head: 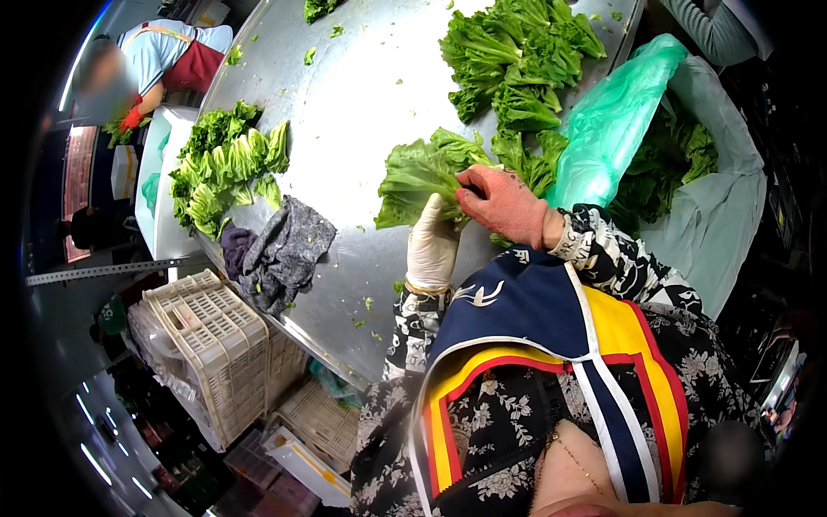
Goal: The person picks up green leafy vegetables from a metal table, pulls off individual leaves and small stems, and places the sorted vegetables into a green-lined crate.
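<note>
My left hand [431, 252], in a white glove with a band at the wrist, grips the near side of a leafy green lettuce [420, 178]. Its thumb points up and the leaves fan out to the left over the steel table [362, 252]. On the same lettuce, my right hand [507, 203] in an orange glove bends its fingers around the stem end, which it partly hides. Just beyond the right hand lie more lettuce heads [517, 64] in a loose pile. A green plastic bag [607, 123] hangs close to my right wrist.
Trimmed lettuce [226, 158] lies in a row at the table's left edge, beside a grey cloth [284, 245]. Greens fill a bin lined with pale plastic [698, 239] at right. Plastic crates [213, 349] stand lower left. A person in red gloves [132, 116] works upper left.
</note>
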The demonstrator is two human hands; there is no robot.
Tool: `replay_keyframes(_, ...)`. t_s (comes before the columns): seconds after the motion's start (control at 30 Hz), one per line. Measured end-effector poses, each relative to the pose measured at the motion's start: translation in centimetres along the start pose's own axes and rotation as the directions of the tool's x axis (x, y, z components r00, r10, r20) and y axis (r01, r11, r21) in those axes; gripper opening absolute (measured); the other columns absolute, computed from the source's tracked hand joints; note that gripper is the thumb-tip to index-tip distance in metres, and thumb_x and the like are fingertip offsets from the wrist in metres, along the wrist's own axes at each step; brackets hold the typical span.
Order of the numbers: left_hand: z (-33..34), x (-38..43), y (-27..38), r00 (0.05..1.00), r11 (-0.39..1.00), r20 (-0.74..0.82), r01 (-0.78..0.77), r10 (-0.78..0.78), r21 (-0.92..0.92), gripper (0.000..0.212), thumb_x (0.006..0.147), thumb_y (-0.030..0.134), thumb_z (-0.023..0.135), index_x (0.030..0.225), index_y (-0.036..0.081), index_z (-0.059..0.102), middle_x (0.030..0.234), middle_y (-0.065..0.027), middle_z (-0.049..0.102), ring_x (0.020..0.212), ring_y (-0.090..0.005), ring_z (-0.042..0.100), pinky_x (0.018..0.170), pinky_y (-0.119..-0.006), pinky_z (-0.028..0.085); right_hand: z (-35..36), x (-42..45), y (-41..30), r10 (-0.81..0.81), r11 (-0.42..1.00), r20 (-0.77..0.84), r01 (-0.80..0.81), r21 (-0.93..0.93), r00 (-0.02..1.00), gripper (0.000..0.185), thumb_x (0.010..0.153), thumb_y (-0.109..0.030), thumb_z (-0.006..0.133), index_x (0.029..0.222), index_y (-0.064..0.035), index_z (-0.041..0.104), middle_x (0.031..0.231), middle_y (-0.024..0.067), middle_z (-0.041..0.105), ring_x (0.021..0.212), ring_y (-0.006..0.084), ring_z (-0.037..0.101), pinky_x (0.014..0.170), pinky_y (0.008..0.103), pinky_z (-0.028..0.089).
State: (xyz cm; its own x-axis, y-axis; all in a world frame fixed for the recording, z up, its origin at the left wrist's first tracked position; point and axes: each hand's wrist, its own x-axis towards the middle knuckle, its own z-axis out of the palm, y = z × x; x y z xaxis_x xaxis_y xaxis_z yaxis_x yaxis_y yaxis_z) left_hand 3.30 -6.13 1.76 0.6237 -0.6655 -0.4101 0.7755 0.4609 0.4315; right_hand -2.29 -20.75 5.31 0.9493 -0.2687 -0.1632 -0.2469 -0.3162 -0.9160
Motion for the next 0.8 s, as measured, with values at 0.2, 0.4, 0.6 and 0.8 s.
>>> replay_keyframes(0.2,-1.0,0.2,-0.4,0.982,0.981,-0.100,-0.145,0.158,0.130,0.021,0.089,0.015,0.058,0.109,0.008,0.059,0.102,-0.0033,0.063,0.092,-0.0158,0.059,0.084,-0.032,0.047,0.4,0.9,-0.3,0.086,0.996,-0.053,-0.087,-0.015,0.995,0.030,0.083,-0.024,0.056,0.090,0.0051,0.060,0.076,0.0195,0.064,0.073,0.0302,0.064,0.069,0.0364,0.049)
replay_keyframes(0.4,1.4,-0.9,-0.4,0.957,0.958,-0.110,-0.253,0.268,0.133,0.022,0.087,0.014,0.060,0.107,0.008,0.058,0.095,-0.0022,0.062,0.082,-0.0137,0.058,0.076,-0.029,0.047,1.3,1.9,0.9,0.229,0.898,-0.050,-0.191,0.395,0.972,0.023,0.085,-0.020,0.058,0.085,0.0028,0.060,0.074,0.0085,0.063,0.063,0.0133,0.060,0.057,0.0269,0.048)
replay_keyframes(0.6,-0.2,-0.4,1.9,0.935,0.948,-0.158,-0.307,0.318,0.086,0.023,0.087,0.017,0.060,0.107,0.006,0.057,0.092,-0.0060,0.062,0.074,-0.0149,0.057,0.063,-0.026,0.041,0.3,2.6,3.5,0.092,0.996,-0.032,-0.093,-0.003,0.995,0.032,0.083,-0.021,0.060,0.105,0.0020,0.055,0.097,0.0137,0.061,0.082,0.0211,0.062,0.072,0.0303,0.050)
replay_keyframes(0.8,0.9,-0.7,1.6,0.959,0.971,-0.204,-0.160,0.196,0.179,0.026,0.090,0.022,0.058,0.111,0.007,0.057,0.098,-0.0049,0.064,0.089,-0.0167,0.060,0.076,-0.029,0.047,0.7,0.6,-1.3,-0.462,0.851,0.014,0.448,-0.275,0.887,0.028,0.082,-0.020,0.062,0.105,-0.0037,0.055,0.100,0.0164,0.056,0.094,0.0333,0.055,0.084,0.0389,0.045)
